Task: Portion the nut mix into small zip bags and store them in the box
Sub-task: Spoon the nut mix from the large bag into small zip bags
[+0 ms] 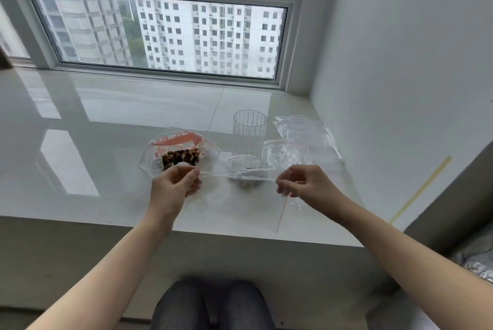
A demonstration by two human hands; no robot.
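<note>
Head view: small zip bag stretched between both hands

No writing is readable. Left hand (177, 183) and right hand (298, 181) each pinch one end of a small zip bag (240, 173), held taut above the sill (80, 156), nuts showing inside. Behind sit the nut mix bag (180, 153), a glass (250, 132) and spare bags (301, 129).

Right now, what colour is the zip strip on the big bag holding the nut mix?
Pinkish red, across the top of the big bag; head view, the only one.

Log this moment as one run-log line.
left hand: pinches small zip bag | right hand: pinches it too | nut mix: in big bag
</note>
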